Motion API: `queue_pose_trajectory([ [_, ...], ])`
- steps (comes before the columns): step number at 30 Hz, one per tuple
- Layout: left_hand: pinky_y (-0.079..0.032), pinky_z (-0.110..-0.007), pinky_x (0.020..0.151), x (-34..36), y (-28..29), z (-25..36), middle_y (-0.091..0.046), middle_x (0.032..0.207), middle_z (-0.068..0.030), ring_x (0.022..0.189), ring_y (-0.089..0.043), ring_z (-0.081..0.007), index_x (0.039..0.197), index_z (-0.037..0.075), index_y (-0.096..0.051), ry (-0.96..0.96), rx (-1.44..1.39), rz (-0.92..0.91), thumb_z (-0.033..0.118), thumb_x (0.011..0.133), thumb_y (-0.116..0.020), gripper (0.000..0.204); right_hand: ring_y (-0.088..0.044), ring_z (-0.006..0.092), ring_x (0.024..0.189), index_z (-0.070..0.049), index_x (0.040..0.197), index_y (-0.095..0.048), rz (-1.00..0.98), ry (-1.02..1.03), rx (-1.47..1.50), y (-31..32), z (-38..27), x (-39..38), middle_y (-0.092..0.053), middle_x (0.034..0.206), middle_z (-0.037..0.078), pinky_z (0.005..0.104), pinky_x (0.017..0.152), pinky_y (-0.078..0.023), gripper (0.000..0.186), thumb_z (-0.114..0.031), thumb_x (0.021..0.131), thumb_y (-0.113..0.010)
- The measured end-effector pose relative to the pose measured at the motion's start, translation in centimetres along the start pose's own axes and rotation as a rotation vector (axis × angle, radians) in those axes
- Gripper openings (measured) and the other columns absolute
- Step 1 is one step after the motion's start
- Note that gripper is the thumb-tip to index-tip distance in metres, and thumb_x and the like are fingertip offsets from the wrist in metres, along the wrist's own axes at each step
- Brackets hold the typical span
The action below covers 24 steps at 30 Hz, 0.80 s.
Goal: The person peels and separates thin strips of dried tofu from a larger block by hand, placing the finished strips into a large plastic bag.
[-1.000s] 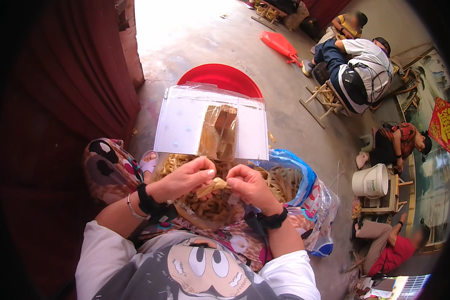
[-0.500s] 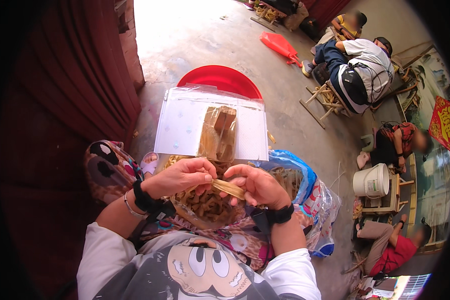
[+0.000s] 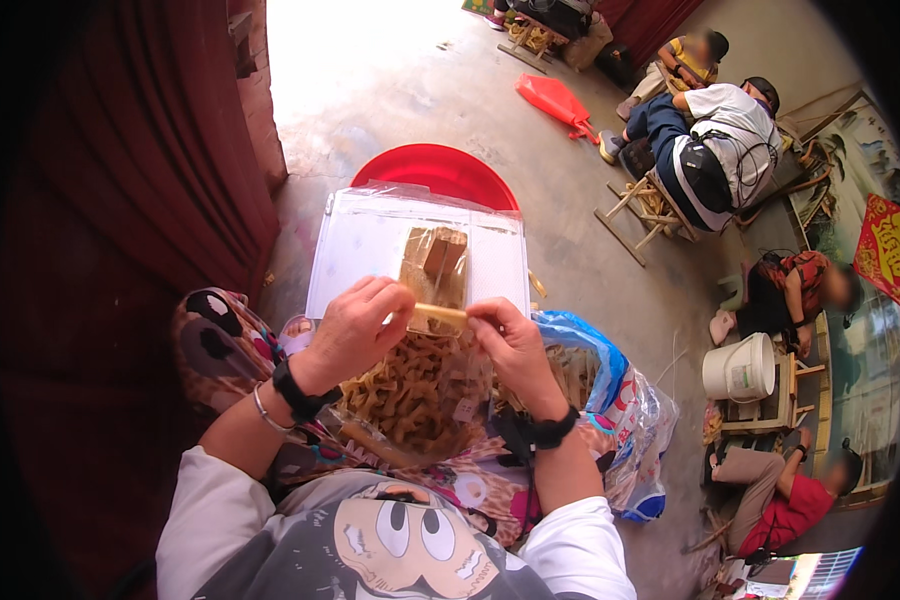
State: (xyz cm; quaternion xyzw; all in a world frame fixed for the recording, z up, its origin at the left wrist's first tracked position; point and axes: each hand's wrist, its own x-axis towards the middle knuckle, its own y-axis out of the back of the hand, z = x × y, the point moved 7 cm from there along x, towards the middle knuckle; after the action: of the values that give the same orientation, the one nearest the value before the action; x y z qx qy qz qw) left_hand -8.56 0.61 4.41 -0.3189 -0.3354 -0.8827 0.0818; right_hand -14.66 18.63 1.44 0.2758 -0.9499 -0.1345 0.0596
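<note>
A pale tan flat strip point(image 3: 440, 315), perhaps dried plant or food material, is stretched level between my hands. My left hand point(image 3: 358, 325) pinches its left end, and my right hand point(image 3: 513, 345) grips its right end between thumb and fingers. Just beyond the strip, a brown block point(image 3: 447, 252) rests under clear plastic on a white board point(image 3: 360, 250). Below my hands, in my lap, lies a heap of curled tan strips point(image 3: 415, 400) in clear plastic. My left fingers partly hide the strip's end.
A red basin point(image 3: 435, 165) sits under the board's far edge. Right of my lap is a blue-and-clear plastic bag point(image 3: 610, 380) with more strips. A white bucket point(image 3: 740, 368) stands farther right. Several people sit along the right side; a red bag point(image 3: 555, 100) lies on the floor.
Both hands have moved up and away from me, toward the board. The strip, tilted earlier, is now level and held at both ends, with my hands farther apart. More of the heap shows.
</note>
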Motion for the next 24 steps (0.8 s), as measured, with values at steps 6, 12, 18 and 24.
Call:
queue_pose_trajectory([
  [6,-0.048,-0.034,0.069,-0.3,-1.8,-0.9,-0.055,0.079,-0.0063,0.078,-0.054,-0.0246,0.078,0.006,-0.055,-0.054,0.43,-0.097,0.002,0.067,-0.062,0.014,-0.062,0.0207,0.071,-0.003,0.094,-0.06,0.17,0.293,-0.553,-0.5,-1.5,1.9,-0.062,0.079,0.015,0.0318,0.064,-0.048,0.009,-0.006,0.086,-0.058],
  [12,-0.047,-0.037,0.061,-1.5,0.7,0.2,-0.052,0.073,-0.0069,0.071,-0.053,-0.0264,0.075,0.007,-0.056,0.035,0.253,-0.116,0.003,0.071,-0.061,0.008,-0.063,0.0329,0.082,-0.002,0.107,-0.057,0.629,-0.051,-0.545,10.2,0.1,0.4,-0.064,0.094,0.02,0.0384,0.071,-0.049,0.021,-0.009,0.089,-0.051],
  [18,-0.05,-0.036,0.067,-6.3,-3.9,-1.4,-0.059,0.077,-0.0076,0.076,-0.059,-0.0262,0.079,0.007,-0.06,-0.008,0.302,-0.417,0.015,0.077,-0.062,0.009,-0.064,0.0194,0.08,-0.001,0.122,-0.052,0.439,-0.135,-0.473,18.1,3.3,-2.5,-0.066,0.102,0.013,0.031,0.071,-0.052,0.033,-0.011,0.09,-0.052],
  [24,-0.052,-0.04,0.065,-6.2,-2.9,-4.6,-0.066,0.075,-0.0131,0.073,-0.065,-0.0285,0.077,0.005,-0.063,0.302,0.43,-0.548,0.022,0.078,-0.061,0.018,-0.062,0.0123,0.079,-0.002,0.109,-0.06,0.057,-0.604,-0.084,18.2,7.8,-8.3,-0.065,0.096,0.006,0.0251,0.068,-0.052,0.023,-0.015,0.092,-0.052],
])
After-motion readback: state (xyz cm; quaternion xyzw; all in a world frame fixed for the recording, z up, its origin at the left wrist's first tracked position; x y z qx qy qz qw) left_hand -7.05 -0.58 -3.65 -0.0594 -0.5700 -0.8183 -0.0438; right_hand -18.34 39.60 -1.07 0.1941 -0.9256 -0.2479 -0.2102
